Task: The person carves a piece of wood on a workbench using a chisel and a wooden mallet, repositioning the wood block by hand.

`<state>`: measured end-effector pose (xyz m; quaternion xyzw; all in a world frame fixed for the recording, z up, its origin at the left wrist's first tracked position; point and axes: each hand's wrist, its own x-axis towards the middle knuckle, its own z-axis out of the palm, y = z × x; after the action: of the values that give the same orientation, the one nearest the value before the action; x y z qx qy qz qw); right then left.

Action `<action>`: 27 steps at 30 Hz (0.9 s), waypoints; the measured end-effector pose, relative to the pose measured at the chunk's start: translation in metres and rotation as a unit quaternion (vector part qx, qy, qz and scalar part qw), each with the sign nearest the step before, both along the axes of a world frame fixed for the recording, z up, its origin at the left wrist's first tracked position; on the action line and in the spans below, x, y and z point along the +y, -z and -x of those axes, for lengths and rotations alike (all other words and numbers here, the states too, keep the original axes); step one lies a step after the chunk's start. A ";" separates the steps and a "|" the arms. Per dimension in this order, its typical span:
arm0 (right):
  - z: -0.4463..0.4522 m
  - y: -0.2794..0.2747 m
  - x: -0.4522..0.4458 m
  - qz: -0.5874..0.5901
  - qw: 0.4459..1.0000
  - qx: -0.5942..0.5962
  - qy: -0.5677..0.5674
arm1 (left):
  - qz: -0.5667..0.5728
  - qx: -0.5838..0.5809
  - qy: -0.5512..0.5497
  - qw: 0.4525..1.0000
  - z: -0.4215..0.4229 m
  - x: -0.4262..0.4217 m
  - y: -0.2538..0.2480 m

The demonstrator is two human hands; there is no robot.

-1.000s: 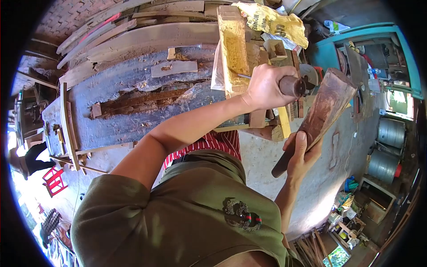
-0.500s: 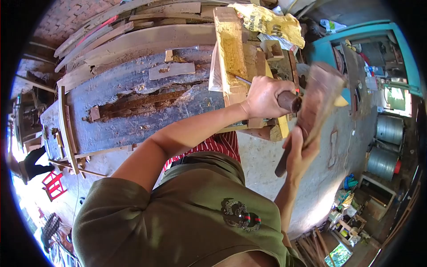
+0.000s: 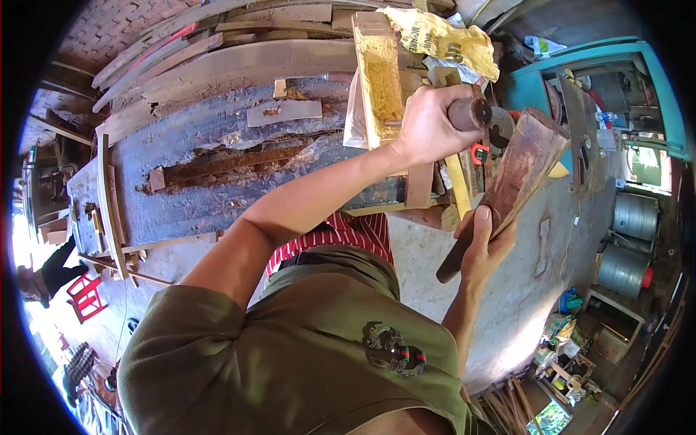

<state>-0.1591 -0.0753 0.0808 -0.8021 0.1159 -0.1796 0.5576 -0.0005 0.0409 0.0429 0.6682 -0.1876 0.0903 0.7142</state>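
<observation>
My left hand [image 3: 435, 125] is closed around the round dark wooden handle [image 3: 471, 114] of a chisel. Most of its blade is hidden by the hand; the tip side points left, toward a hollowed yellowish wood block [image 3: 382, 69] on the bench. In my right hand [image 3: 487, 246] is a heavy wooden mallet [image 3: 525, 163], gripped by its short handle with the thick head tilted up and right. A gap separates the mallet head from the end of the chisel handle. A red and black tape measure [image 3: 479, 154] lies just below my left hand.
The worn dark workbench [image 3: 217, 145] has a long rotted groove. Planks [image 3: 239, 65] are stacked behind it. A yellow sack [image 3: 442, 43] lies past the block. Metal drums [image 3: 625, 268] stand at right, a red stool [image 3: 87, 297] at left.
The mallet has swung slightly down and right, away from the chisel handle, and is less blurred. My left hand with the chisel has shifted up a little.
</observation>
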 end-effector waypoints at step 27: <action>-0.002 -0.008 0.000 -0.045 0.999 0.029 -0.002 | -0.087 -0.061 -0.006 0.994 0.006 -0.006 -0.002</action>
<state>-0.1575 -0.0754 0.0887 -0.7814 0.1383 -0.1493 0.5899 -0.0062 0.0354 0.0448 0.7225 -0.2337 0.1188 0.6398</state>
